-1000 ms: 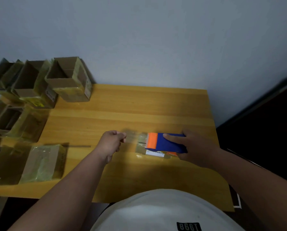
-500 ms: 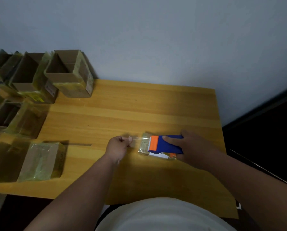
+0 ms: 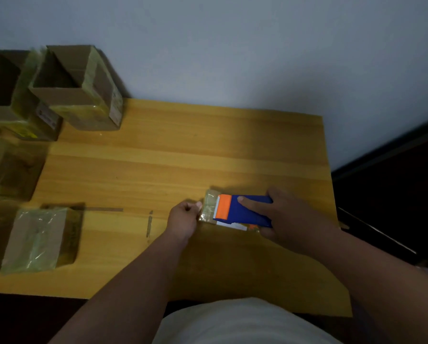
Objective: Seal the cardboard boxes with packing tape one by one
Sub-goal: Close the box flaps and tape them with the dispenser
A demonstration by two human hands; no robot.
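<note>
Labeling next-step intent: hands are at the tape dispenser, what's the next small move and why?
Probably draw the tape end leftward. The left hand pinches at the film beside the orange cutter of the tape dispenser, which the right hand grips; no box lies under it.

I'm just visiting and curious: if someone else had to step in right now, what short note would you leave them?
Right hand grips the blue and orange plastic tape dispenser, which lies on the wooden table. Left hand pinches the clear tape end at its blade.
Done: one brown cardboard box wrapped in tape lies at the table's left edge.
Left: the open brown cardboard boxes at the far left corner are unsealed; none is in front of the hands yet.
</note>
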